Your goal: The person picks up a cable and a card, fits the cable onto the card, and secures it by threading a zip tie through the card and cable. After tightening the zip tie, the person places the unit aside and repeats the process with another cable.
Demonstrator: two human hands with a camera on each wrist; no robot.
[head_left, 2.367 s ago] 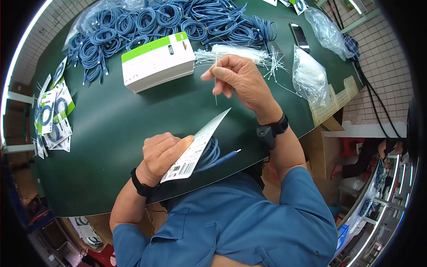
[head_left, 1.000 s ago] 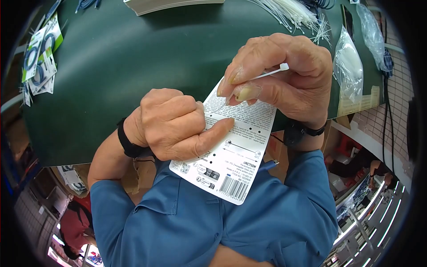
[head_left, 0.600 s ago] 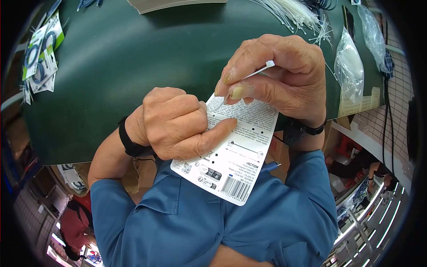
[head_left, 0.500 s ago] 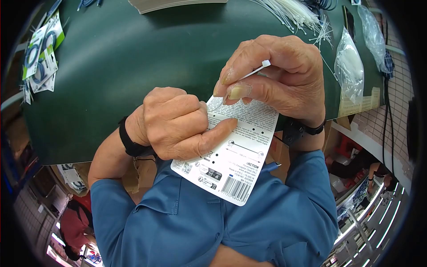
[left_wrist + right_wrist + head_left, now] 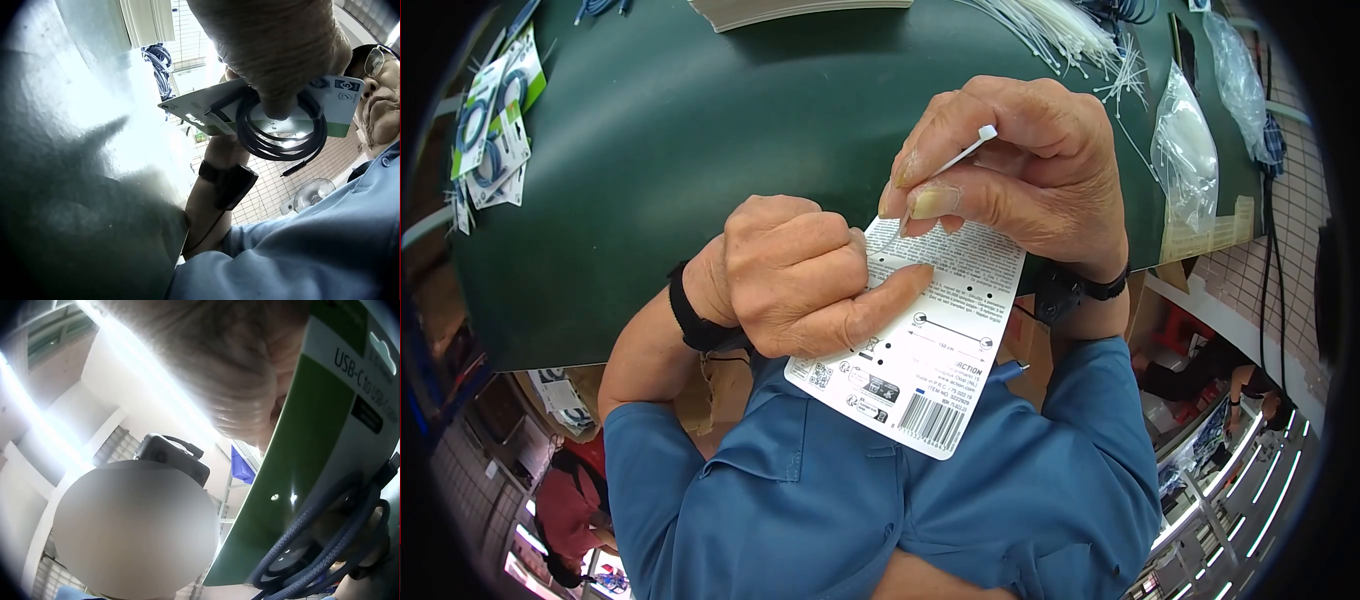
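My left hand grips a printed card, its thumb lying across the back with text and barcode. On the card's other face, a coiled dark blue USB-C cable shows in the left wrist view, with fingers behind and through the coil. One plug sticks out past the card's right edge. Between thumb and fingertips, my right hand pinches a white cable tie, head end up. The tie's thin tail bends down to the card's upper left edge, beside my left fingers, which hide its end.
On the green table are a white box at the back, loose cable ties, a bag of ties at right and carded cables at left. Another person is at lower left.
The right hand has come down from above the table to the card with the tie. The card now lies turned with its printed back up. Lately the right hand has shifted slightly left.
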